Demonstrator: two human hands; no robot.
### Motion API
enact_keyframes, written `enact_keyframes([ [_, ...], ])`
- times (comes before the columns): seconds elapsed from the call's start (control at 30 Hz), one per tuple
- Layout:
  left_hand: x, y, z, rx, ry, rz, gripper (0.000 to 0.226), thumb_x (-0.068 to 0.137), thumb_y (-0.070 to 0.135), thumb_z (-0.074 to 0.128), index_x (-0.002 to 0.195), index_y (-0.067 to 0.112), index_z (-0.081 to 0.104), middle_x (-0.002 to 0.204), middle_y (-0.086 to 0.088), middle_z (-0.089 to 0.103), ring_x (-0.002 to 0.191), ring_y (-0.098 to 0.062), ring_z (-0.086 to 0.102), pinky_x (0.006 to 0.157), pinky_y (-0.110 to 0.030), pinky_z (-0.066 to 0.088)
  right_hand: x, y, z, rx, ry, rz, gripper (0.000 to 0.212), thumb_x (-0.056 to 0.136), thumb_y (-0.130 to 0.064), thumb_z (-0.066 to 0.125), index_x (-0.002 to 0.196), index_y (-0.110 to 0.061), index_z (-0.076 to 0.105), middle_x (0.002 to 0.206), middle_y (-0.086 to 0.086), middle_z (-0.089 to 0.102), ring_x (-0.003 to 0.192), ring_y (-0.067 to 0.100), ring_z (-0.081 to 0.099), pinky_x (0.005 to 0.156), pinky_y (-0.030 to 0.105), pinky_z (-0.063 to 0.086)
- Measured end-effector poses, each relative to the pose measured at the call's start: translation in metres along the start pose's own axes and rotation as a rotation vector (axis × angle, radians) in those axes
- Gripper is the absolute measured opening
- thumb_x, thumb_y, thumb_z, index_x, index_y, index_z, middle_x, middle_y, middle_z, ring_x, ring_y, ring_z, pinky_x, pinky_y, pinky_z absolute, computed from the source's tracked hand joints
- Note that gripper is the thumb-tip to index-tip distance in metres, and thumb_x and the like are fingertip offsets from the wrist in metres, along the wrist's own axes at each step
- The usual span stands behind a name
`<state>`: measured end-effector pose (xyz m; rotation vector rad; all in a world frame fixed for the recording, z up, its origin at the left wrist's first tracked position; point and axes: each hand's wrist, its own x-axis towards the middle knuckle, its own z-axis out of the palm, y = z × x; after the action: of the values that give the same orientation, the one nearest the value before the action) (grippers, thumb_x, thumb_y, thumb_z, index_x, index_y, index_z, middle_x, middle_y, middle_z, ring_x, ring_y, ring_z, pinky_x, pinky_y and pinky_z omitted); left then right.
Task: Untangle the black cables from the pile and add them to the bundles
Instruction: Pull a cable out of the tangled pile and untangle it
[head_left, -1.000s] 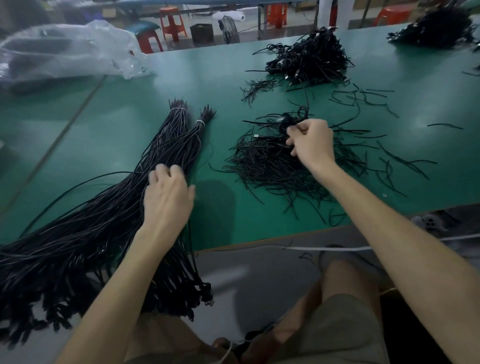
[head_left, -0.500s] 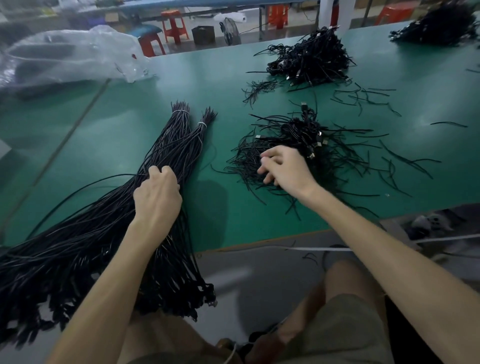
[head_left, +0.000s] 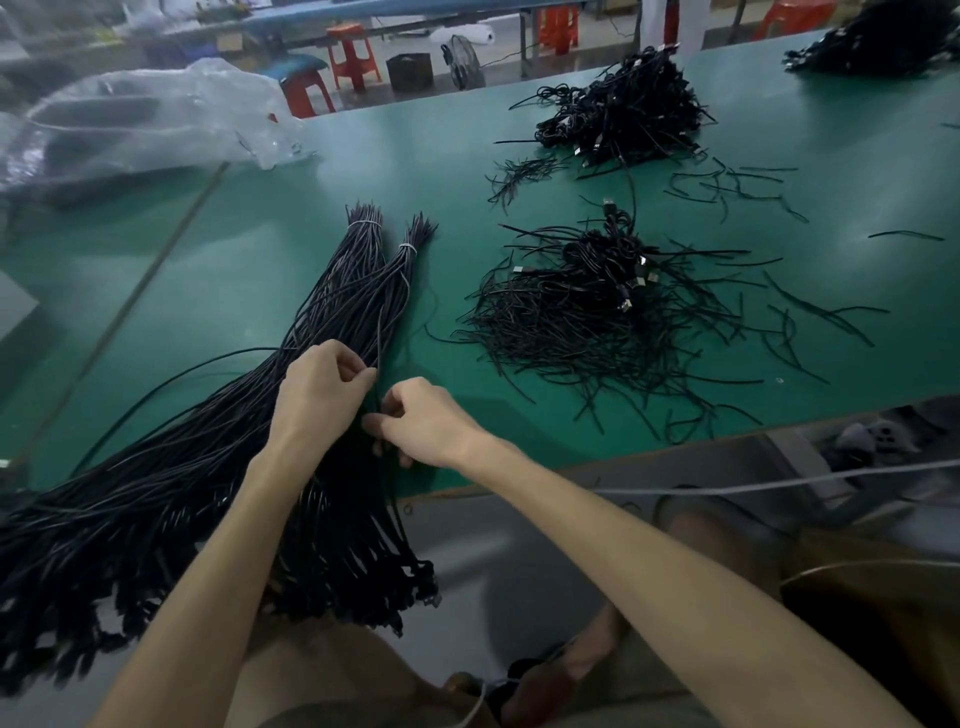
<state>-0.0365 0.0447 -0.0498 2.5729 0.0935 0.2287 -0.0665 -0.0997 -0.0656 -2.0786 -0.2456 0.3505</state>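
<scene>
Long black cable bundles (head_left: 358, 291), tied with white bands near their far tips, lie on the green table (head_left: 260, 249) and hang over its front edge at the left. A tangled pile of black cables (head_left: 587, 312) sits to the right of them. My left hand (head_left: 319, 389) rests on the bundles and pinches a thin black cable (head_left: 378, 338) that stands up from its fingers. Just to its right, my right hand (head_left: 426, 421) has its fingers curled round the same cable lower down, beside the bundles near the table's front edge.
A second heap of black cables (head_left: 628, 111) lies further back, a third (head_left: 878, 41) at the far right corner. Loose cable offcuts (head_left: 737, 192) are scattered to the right. A clear plastic bag (head_left: 140, 119) covers the back left. Red stools (head_left: 353, 57) stand beyond the table.
My right hand left the tangled pile and came left to the bundles, bringing a cable. My left hand now pinches that cable on top of the bundles.
</scene>
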Motion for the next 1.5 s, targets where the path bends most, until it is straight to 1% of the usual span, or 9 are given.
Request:
enact_keyframes([
  [0.2, -0.006, -0.006, 0.013, 0.063, 0.102, 0.076, 0.014, 0.093, 0.023, 0.072, 0.103, 0.015, 0.065, 0.102, -0.003, 0.064, 0.090, -0.027, 0.062, 0.075, -0.038, 0.043, -0.035, 0.000, -0.017, 0.349, -0.150, -0.132, 0.027, 0.104, -0.020, 0.059, 0.086, -0.001, 0.063, 0.068, 0.008, 0.071, 0.044, 0.013, 0.060, 0.039, 0.018, 0.039],
  [0.33, -0.014, -0.002, 0.022, 0.197, 0.072, 0.199, 0.044, 0.093, 0.036, 0.074, 0.125, 0.010, 0.055, 0.117, -0.009, 0.054, 0.095, -0.032, 0.060, 0.073, -0.041, 0.045, -0.047, 0.001, -0.073, 0.762, 0.017, -0.102, 0.022, 0.106, -0.016, 0.055, 0.088, -0.003, 0.060, 0.071, 0.007, 0.068, 0.047, 0.009, 0.056, 0.040, 0.018, 0.040],
  [0.53, -0.037, 0.028, 0.036, -0.167, -0.135, 0.547, 0.062, 0.085, 0.058, 0.070, 0.133, 0.026, 0.048, 0.112, 0.012, 0.050, 0.092, -0.006, 0.059, 0.079, -0.021, 0.050, -0.046, 0.004, -0.106, 1.257, 0.209, -0.064, 0.019, 0.105, -0.010, 0.055, 0.091, 0.000, 0.063, 0.077, 0.007, 0.071, 0.060, 0.007, 0.064, 0.053, 0.015, 0.053],
  [0.77, -0.046, 0.055, 0.042, -0.553, -0.099, 0.610, 0.058, 0.097, 0.062, 0.054, 0.146, 0.031, 0.050, 0.127, 0.005, 0.047, 0.118, -0.021, 0.055, 0.088, -0.023, 0.051, -0.059, 0.033, -0.098, 1.454, 0.317, 0.155, 0.014, 0.104, -0.011, 0.057, 0.106, 0.003, 0.061, 0.070, 0.005, 0.069, 0.057, 0.007, 0.063, 0.055, 0.014, 0.053],
  [0.87, -0.051, 0.054, 0.046, -0.695, -0.222, 0.571, 0.054, 0.101, 0.061, 0.048, 0.146, 0.031, 0.055, 0.130, 0.003, 0.055, 0.120, -0.025, 0.059, 0.092, -0.032, 0.053, -0.069, 0.040, -0.095, 1.502, 0.294, 0.178, 0.015, 0.104, -0.010, 0.056, 0.106, 0.004, 0.061, 0.069, 0.005, 0.067, 0.055, 0.007, 0.062, 0.052, 0.013, 0.052],
  [0.97, -0.053, 0.051, 0.048, -0.847, -0.471, 0.409, 0.051, 0.102, 0.058, 0.049, 0.122, 0.018, 0.072, 0.106, -0.005, 0.072, 0.091, -0.028, 0.073, 0.079, -0.042, 0.060, -0.073, 0.040, -0.095, 1.523, 0.275, 0.181, 0.018, 0.104, -0.009, 0.055, 0.092, 0.002, 0.064, 0.070, 0.006, 0.065, 0.054, 0.006, 0.060, 0.049, 0.013, 0.049],
  [1.13, -0.061, 0.032, 0.033, -0.905, -1.024, 0.285, 0.063, 0.105, 0.061, 0.040, 0.089, 0.007, 0.069, 0.064, -0.009, 0.062, 0.051, -0.025, 0.062, 0.059, -0.029, 0.052, -0.073, 0.038, -0.099, 1.482, 0.309, 0.185, 0.020, 0.104, -0.009, 0.056, 0.088, -0.002, 0.063, 0.072, 0.005, 0.067, 0.055, 0.006, 0.059, 0.050, 0.013, 0.048],
  [1.33, -0.040, 0.039, 0.015, -1.486, -0.859, 0.116, 0.042, 0.102, 0.051, 0.051, 0.099, 0.013, 0.070, 0.061, 0.011, 0.044, 0.036, -0.001, 0.037, 0.034, -0.017, 0.034, -0.075, 0.045, -0.086, 1.394, 0.347, 0.230, 0.019, 0.104, -0.009, 0.057, 0.088, -0.001, 0.064, 0.072, 0.006, 0.064, 0.054, 0.007, 0.058, 0.047, 0.015, 0.046],
  [1.5, -0.021, 0.040, 0.014, -1.756, -0.750, -0.070, 0.065, 0.105, 0.055, 0.041, 0.135, 0.003, 0.064, 0.093, 0.005, 0.056, 0.065, -0.006, 0.049, 0.057, -0.019, 0.045, -0.084, 0.046, -0.083, 1.418, 0.370, 0.239, 0.015, 0.103, -0.010, 0.058, 0.091, -0.003, 0.063, 0.071, 0.004, 0.062, 0.052, 0.007, 0.052, 0.044, 0.016, 0.041],
])
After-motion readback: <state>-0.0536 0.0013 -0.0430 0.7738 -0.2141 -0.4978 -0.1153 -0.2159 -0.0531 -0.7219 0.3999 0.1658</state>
